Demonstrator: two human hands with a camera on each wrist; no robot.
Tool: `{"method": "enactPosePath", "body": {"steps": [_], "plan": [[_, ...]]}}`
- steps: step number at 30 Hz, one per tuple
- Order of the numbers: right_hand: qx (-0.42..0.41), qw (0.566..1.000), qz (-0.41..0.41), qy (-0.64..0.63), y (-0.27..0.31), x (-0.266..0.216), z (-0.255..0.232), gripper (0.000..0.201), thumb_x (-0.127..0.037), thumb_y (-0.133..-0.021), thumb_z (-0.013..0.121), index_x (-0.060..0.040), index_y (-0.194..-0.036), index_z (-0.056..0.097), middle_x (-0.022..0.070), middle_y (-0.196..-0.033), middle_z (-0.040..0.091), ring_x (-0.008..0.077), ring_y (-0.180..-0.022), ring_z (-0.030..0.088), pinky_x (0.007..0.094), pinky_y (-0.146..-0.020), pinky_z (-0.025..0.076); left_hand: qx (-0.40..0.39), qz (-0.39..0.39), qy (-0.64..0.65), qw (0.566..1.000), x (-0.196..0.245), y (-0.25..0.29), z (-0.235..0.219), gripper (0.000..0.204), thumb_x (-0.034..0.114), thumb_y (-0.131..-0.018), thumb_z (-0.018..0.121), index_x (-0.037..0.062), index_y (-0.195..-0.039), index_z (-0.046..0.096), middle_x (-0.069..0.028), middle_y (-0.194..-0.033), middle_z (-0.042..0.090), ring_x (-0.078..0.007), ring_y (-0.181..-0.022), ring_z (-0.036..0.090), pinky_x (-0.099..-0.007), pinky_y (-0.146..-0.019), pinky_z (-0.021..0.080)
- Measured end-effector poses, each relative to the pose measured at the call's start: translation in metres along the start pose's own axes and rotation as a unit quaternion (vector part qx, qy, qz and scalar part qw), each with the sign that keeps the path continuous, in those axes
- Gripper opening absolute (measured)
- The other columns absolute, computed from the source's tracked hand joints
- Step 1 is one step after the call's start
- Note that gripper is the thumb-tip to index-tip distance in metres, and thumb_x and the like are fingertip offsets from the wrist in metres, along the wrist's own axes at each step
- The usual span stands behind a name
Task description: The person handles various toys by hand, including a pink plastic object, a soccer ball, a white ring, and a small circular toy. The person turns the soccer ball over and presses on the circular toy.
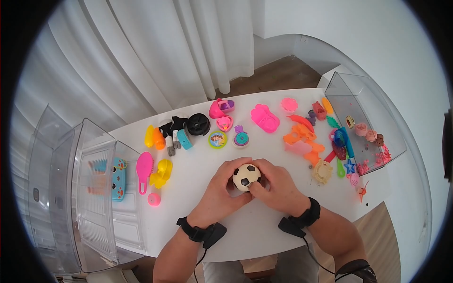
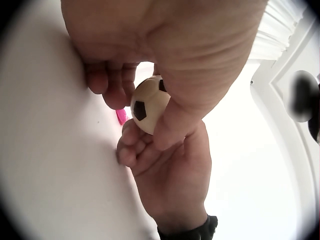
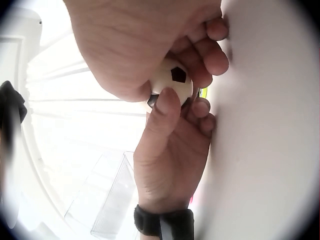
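A small cream soccer ball [image 1: 245, 172] with black patches sits between my two hands over the front middle of the white table. My left hand [image 1: 220, 192] curls round its left side, fingers at the back. From the right, my right hand [image 1: 282, 191] grips it too, with the thumb across its near face. In the left wrist view the ball [image 2: 149, 100] shows under the left thumb, and the right palm faces up below it. The right wrist view has the ball [image 3: 162, 77] partly covered by fingers and a thumb. Both hands are low, close over the tabletop.
Clear plastic bins [image 1: 96, 207] stand at the left, one with a blue toy [image 1: 118, 179] inside. Nearby lie a pink brush [image 1: 144, 166] and yellow toy [image 1: 162, 173]. Several small toys line the back. Orange pieces [image 1: 302, 137] and a clear box [image 1: 373, 127] occupy the right.
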State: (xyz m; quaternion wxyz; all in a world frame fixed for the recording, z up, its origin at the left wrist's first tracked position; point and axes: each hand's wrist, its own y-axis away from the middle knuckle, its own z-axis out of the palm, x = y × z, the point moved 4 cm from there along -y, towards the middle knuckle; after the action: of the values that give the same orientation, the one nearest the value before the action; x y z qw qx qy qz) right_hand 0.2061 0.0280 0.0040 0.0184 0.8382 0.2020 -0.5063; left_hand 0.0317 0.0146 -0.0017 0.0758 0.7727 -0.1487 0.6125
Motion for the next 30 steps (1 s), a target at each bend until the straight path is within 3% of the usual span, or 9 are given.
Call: {"method": "enactPosePath", "body": {"steps": [3,6,8,18,20,23,26,30], "plan": [[0.006,1.000,0.006,-0.015,0.000,0.001,0.001,0.043,-0.019,-0.090,0.072,-0.0044,-0.128,0.059,0.0145,-0.093,0.073,0.0297,-0.078,0.072,0.0393,-0.072,0.058,-0.002,0.005,-0.001,1.000,0.001,0.000,-0.003,0.078,0.003,-0.085,0.085,0.0105,-0.154,0.050,-0.0035,-0.137,0.062,-0.0136,-0.122,0.061,-0.0299,-0.104,0.050],[0.014,0.999,0.012,-0.042,0.000,0.003,0.001,0.045,-0.017,-0.091,0.071,-0.0042,-0.132,0.057,0.0142,-0.095,0.072,0.0278,-0.078,0.072,0.0382,-0.072,0.058,-0.014,-0.042,-0.006,0.999,0.004,0.001,-0.006,0.078,0.004,-0.088,0.082,0.0108,-0.157,0.046,-0.0021,-0.136,0.061,-0.0106,-0.117,0.059,-0.0270,-0.099,0.048],[0.019,0.998,0.010,-0.053,0.000,0.004,0.001,0.045,-0.017,-0.091,0.071,-0.0040,-0.132,0.057,0.0142,-0.095,0.072,0.0272,-0.077,0.071,0.0379,-0.072,0.058,-0.006,-0.010,0.048,0.999,0.000,0.000,-0.005,0.075,0.010,-0.090,0.080,0.0104,-0.157,0.046,0.0007,-0.120,0.061,-0.0097,-0.101,0.054,-0.0266,-0.089,0.046],[-0.003,0.999,-0.006,-0.051,0.000,0.012,0.002,0.050,-0.022,-0.099,0.070,-0.0041,-0.142,0.052,0.0109,-0.095,0.071,0.0254,-0.080,0.070,0.0365,-0.073,0.056,0.001,-0.021,0.124,0.992,-0.001,0.001,-0.005,0.070,0.019,-0.099,0.075,0.0058,-0.158,0.041,-0.0005,-0.128,0.060,-0.0091,-0.108,0.054,-0.0272,-0.092,0.046],[-0.005,0.998,-0.010,-0.054,0.000,0.012,0.002,0.051,-0.024,-0.101,0.070,-0.0040,-0.143,0.051,0.0107,-0.095,0.070,0.0253,-0.080,0.070,0.0366,-0.073,0.056,-0.006,-0.008,0.106,0.994,-0.001,0.001,-0.006,0.071,0.029,-0.102,0.075,0.0056,-0.159,0.040,-0.0020,-0.131,0.060,-0.0099,-0.111,0.054,-0.0282,-0.096,0.047],[-0.006,0.999,-0.005,-0.053,0.000,0.008,0.001,0.048,-0.026,-0.102,0.070,-0.0037,-0.140,0.052,0.0098,-0.093,0.070,0.0253,-0.079,0.070,0.0368,-0.073,0.055,0.001,-0.045,0.177,0.983,-0.001,0.002,-0.005,0.071,0.040,-0.104,0.073,0.0035,-0.156,0.042,-0.0038,-0.131,0.060,-0.0110,-0.113,0.055,-0.0299,-0.100,0.048],[-0.016,0.999,0.007,-0.050,0.000,0.008,0.001,0.044,-0.026,-0.102,0.071,-0.0039,-0.135,0.053,0.0089,-0.089,0.070,0.0246,-0.077,0.069,0.0372,-0.072,0.055,0.000,-0.052,0.159,0.986,-0.004,0.002,-0.007,0.073,0.051,-0.103,0.070,0.0019,-0.152,0.045,-0.0066,-0.128,0.064,-0.0137,-0.111,0.062,-0.0313,-0.099,0.052],[0.002,1.000,0.004,-0.014,0.000,0.006,-0.002,0.029,-0.024,-0.100,0.073,-0.0048,-0.116,0.059,0.0077,-0.085,0.068,0.0226,-0.073,0.067,0.0356,-0.068,0.054,0.016,-0.036,0.156,0.987,-0.002,0.000,-0.007,0.061,0.047,-0.107,0.066,0.0028,-0.146,0.048,-0.0068,-0.122,0.065,-0.0131,-0.103,0.062,-0.0302,-0.091,0.053]]}}
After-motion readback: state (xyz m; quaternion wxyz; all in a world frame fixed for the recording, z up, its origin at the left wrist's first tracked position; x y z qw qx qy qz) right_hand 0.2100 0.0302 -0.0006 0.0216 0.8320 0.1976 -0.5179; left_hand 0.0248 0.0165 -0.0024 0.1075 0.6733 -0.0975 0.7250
